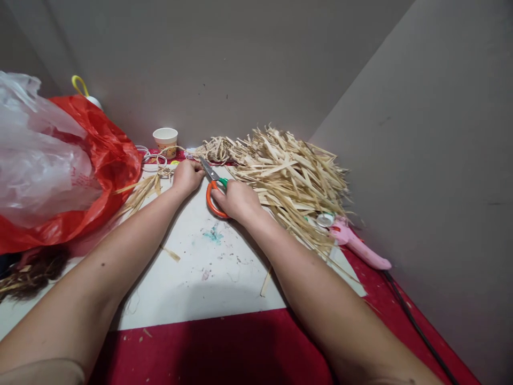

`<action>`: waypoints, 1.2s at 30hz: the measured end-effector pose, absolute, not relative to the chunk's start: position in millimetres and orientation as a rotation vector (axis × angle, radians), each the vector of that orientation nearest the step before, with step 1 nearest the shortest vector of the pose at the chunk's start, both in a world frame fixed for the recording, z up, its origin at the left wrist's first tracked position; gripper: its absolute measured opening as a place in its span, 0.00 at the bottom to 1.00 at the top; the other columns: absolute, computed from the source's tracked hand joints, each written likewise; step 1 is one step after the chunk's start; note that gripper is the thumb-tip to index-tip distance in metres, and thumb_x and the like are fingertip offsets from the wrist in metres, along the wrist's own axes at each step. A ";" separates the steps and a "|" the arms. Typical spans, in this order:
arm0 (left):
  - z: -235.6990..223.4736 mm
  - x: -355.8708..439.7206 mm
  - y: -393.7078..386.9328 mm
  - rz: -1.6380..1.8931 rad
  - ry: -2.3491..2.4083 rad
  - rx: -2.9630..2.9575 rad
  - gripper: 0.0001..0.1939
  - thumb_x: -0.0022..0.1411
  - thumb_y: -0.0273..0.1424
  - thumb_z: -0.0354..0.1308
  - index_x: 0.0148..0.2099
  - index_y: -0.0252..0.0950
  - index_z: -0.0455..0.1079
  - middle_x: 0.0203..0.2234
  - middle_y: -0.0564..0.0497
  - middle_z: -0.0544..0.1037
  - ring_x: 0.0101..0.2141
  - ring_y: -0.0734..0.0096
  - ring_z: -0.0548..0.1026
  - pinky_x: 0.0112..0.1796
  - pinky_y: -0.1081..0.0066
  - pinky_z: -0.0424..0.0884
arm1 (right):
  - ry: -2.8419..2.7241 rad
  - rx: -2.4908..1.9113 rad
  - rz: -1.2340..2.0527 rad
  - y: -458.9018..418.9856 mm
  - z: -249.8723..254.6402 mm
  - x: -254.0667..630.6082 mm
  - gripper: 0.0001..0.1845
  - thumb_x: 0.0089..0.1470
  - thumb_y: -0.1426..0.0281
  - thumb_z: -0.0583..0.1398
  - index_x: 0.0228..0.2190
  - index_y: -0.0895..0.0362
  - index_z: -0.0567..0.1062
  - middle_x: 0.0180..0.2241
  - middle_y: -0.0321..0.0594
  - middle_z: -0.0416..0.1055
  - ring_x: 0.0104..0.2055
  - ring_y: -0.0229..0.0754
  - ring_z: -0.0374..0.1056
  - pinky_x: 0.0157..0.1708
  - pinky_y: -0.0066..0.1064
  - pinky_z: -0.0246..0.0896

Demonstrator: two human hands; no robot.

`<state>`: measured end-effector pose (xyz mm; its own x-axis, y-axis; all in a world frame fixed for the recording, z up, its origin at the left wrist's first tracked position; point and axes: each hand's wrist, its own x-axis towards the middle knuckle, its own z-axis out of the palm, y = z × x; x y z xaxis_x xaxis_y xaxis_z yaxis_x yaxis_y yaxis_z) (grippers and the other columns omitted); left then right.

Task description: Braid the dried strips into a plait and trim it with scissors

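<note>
My right hand (241, 201) grips a pair of scissors (210, 172) with one orange and one green handle loop. The blades point away from me, to the upper left, with their tips close to my left hand (188, 176). The left fingers are pinched together over the far part of the white board (224, 251); what they hold is too small to make out. Beyond the hands lies a braided straw cord (218, 149). To the right spreads a big heap of dry straw strips (292, 171), and a smaller bunch of straw (142, 195) rests beside my left forearm.
A paper cup (165, 140) stands at the back near white rings (154, 162). Red and clear plastic bags (116, 155) bulge at the left. On the right lies a pink glue gun (358, 248) with a black cord (417, 323). Grey walls (224, 64) close off the back and right.
</note>
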<state>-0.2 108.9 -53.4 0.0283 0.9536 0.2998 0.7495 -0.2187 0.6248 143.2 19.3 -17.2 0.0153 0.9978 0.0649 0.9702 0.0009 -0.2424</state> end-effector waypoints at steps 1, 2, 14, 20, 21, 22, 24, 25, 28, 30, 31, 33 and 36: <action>-53.5 -0.3 108.9 0.981 1.746 2.024 0.11 0.51 0.31 0.57 0.33 0.33 0.80 0.27 0.47 0.81 0.28 0.68 0.73 0.33 0.70 0.66 | -2.026 -2.068 0.154 19.0 -16.5 143.2 0.26 0.57 0.52 0.50 0.39 0.61 0.74 0.38 0.57 0.76 0.43 0.55 0.72 0.39 0.37 0.62; -53.6 -0.5 108.9 0.974 1.747 2.033 0.11 0.52 0.31 0.57 0.33 0.33 0.79 0.27 0.47 0.81 0.28 0.67 0.74 0.33 0.70 0.66 | -1.984 -2.059 0.110 18.7 -15.6 143.1 0.27 0.58 0.52 0.49 0.40 0.62 0.74 0.38 0.56 0.76 0.43 0.54 0.72 0.40 0.37 0.62; -53.2 -0.3 108.8 0.946 1.777 2.051 0.12 0.52 0.31 0.57 0.35 0.33 0.79 0.30 0.45 0.81 0.30 0.65 0.74 0.35 0.69 0.66 | -1.927 -2.012 0.081 18.4 -15.1 141.3 0.28 0.58 0.52 0.49 0.41 0.62 0.73 0.37 0.56 0.76 0.42 0.55 0.72 0.39 0.36 0.62; -51.2 0.8 106.1 0.934 1.756 2.048 0.13 0.52 0.29 0.55 0.35 0.33 0.80 0.29 0.46 0.81 0.30 0.65 0.74 0.35 0.69 0.66 | -2.047 -2.039 0.222 17.7 -16.6 138.4 0.26 0.57 0.53 0.50 0.39 0.62 0.74 0.38 0.57 0.76 0.42 0.54 0.72 0.38 0.35 0.61; -50.9 1.0 105.9 0.938 1.758 2.042 0.13 0.52 0.29 0.55 0.35 0.33 0.80 0.29 0.46 0.81 0.30 0.65 0.74 0.36 0.69 0.66 | -2.062 -2.049 0.254 18.1 -16.9 138.7 0.26 0.57 0.53 0.50 0.38 0.62 0.75 0.38 0.57 0.76 0.42 0.54 0.72 0.38 0.35 0.61; -50.6 1.1 105.7 0.939 1.762 2.036 0.13 0.52 0.29 0.55 0.36 0.33 0.80 0.29 0.46 0.81 0.30 0.65 0.73 0.36 0.69 0.66 | -2.052 -2.047 0.253 18.6 -16.9 139.2 0.26 0.57 0.53 0.50 0.38 0.62 0.75 0.38 0.56 0.76 0.42 0.54 0.72 0.38 0.35 0.61; -50.3 1.2 105.6 0.937 1.767 2.029 0.13 0.52 0.29 0.55 0.36 0.32 0.80 0.29 0.45 0.80 0.30 0.65 0.73 0.36 0.68 0.66 | -1.977 -2.016 0.176 19.5 -16.3 140.1 0.27 0.58 0.52 0.49 0.40 0.62 0.74 0.37 0.55 0.76 0.42 0.53 0.72 0.39 0.35 0.61; -50.3 1.1 105.6 0.934 1.766 2.032 0.13 0.52 0.30 0.55 0.36 0.31 0.80 0.28 0.45 0.80 0.30 0.65 0.73 0.36 0.68 0.66 | -1.934 -1.993 0.123 19.8 -15.9 140.1 0.28 0.59 0.51 0.48 0.41 0.62 0.73 0.38 0.55 0.76 0.42 0.53 0.72 0.40 0.35 0.61; -50.5 0.8 105.3 0.935 1.751 2.054 0.14 0.52 0.30 0.55 0.35 0.29 0.80 0.27 0.44 0.80 0.29 0.65 0.72 0.35 0.68 0.65 | -1.930 -1.979 0.097 19.2 -15.6 138.5 0.29 0.59 0.51 0.47 0.43 0.62 0.71 0.38 0.55 0.76 0.42 0.54 0.72 0.40 0.36 0.61; -50.5 0.8 105.0 0.939 1.748 2.065 0.14 0.52 0.29 0.54 0.34 0.30 0.80 0.27 0.44 0.80 0.28 0.66 0.72 0.34 0.68 0.65 | -2.021 -2.018 0.193 18.0 -15.7 137.3 0.27 0.58 0.53 0.49 0.41 0.62 0.73 0.38 0.57 0.75 0.42 0.56 0.72 0.39 0.37 0.61; -50.4 0.9 104.8 0.938 1.751 2.068 0.13 0.52 0.29 0.54 0.34 0.31 0.80 0.27 0.44 0.80 0.29 0.66 0.72 0.34 0.69 0.65 | -2.053 -2.033 0.234 17.4 -15.5 137.1 0.26 0.57 0.54 0.50 0.40 0.62 0.74 0.38 0.57 0.75 0.42 0.56 0.72 0.38 0.37 0.62; -50.0 1.2 104.6 0.926 1.772 2.065 0.13 0.52 0.29 0.54 0.34 0.33 0.79 0.27 0.46 0.80 0.30 0.66 0.73 0.35 0.69 0.65 | -2.035 -2.030 0.223 16.6 -14.5 137.8 0.26 0.57 0.54 0.50 0.39 0.62 0.74 0.37 0.57 0.75 0.42 0.56 0.72 0.38 0.37 0.62; -49.9 1.6 104.8 0.903 1.798 2.055 0.12 0.53 0.31 0.55 0.34 0.34 0.79 0.28 0.47 0.80 0.31 0.65 0.73 0.35 0.69 0.66 | -1.926 -1.961 0.074 16.6 -12.9 139.7 0.29 0.59 0.52 0.46 0.42 0.62 0.72 0.37 0.55 0.76 0.41 0.54 0.73 0.39 0.36 0.62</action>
<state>1.6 104.8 -49.9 0.0386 0.9602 0.2767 0.7953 -0.1971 0.5733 139.7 16.6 -12.9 0.0548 0.9716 0.2303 0.9510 0.0196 -0.3087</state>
